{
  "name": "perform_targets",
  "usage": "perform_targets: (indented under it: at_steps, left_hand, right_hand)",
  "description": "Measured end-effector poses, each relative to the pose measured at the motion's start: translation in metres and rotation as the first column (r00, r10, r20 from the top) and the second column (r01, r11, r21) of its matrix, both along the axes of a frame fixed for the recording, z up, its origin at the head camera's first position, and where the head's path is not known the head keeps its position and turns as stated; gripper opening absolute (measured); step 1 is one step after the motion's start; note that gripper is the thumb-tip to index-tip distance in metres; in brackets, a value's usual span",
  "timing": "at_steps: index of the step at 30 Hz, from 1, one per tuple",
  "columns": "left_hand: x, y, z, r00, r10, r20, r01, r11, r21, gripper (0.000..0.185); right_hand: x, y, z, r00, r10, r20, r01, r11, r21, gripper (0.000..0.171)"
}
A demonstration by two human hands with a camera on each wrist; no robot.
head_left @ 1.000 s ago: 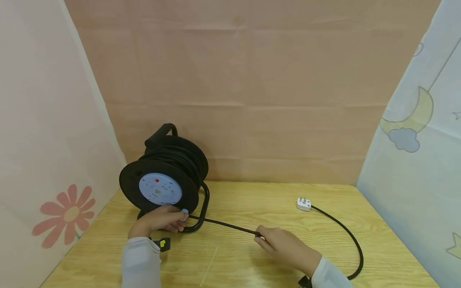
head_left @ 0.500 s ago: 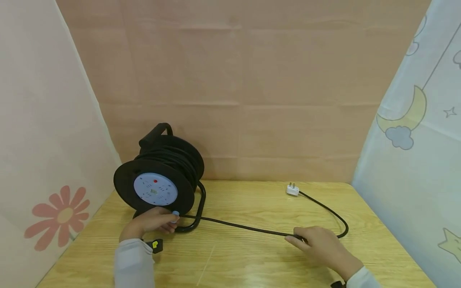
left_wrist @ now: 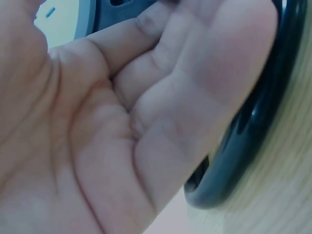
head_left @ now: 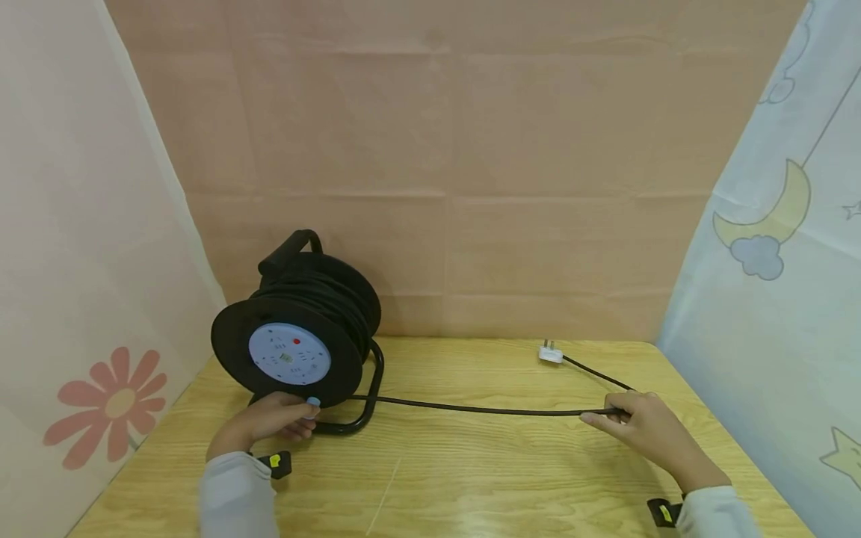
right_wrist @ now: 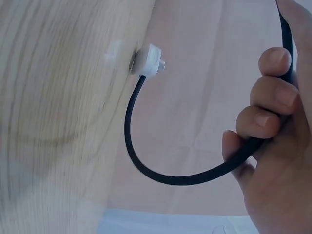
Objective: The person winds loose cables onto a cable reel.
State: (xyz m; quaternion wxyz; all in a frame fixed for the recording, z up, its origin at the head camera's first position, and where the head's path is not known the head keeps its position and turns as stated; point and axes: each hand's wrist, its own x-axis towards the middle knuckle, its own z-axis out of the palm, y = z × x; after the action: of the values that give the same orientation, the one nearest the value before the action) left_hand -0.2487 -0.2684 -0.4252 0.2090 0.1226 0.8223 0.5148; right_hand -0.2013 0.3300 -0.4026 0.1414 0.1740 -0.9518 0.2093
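A black cable reel stands at the left of the table in the head view, its round pale socket panel turned forward. My left hand pinches the small light-blue knob low on the reel's face. The left wrist view shows that hand's palm and bent fingers; the knob is out of sight there. From the reel, a black cable runs to the right, where my right hand grips it. In the right wrist view several fingers curl round the cable. Its white plug lies beyond that hand, prongs up.
The reel's black tube stand rests on the wood-grain table. Its carry handle rises at the top. A tan backdrop and printed side sheets enclose the table.
My right hand has moved right and slightly up along the cable. The knob has shifted left with my left hand, and the reel's face has turned a little. The plug has shifted toward the back.
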Motion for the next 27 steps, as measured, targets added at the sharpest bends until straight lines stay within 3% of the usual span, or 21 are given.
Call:
perform_targets:
  at_steps: [8, 18, 27]
  left_hand:
    - [0.002, -0.013, -0.006, 0.999, 0.049, -0.002, -0.049, 0.999, 0.005, 0.047]
    - [0.006, -0.026, -0.014, 0.984, 0.175, -0.04, -0.176, 0.984, -0.024, 0.048]
    - [0.01, -0.033, -0.013, 0.948, 0.299, -0.108, -0.311, 0.944, -0.114, 0.052]
  right_hand:
    - [-0.006, -0.009, -0.004, 0.984, 0.017, 0.179, -0.008, 0.999, -0.054, 0.03]
    - [-0.009, -0.017, -0.013, 0.975, 0.066, 0.211, -0.05, 0.996, -0.079, 0.026]
    - [-0.007, -0.025, -0.015, 0.976, 0.105, 0.193, -0.093, 0.993, -0.07, 0.026]
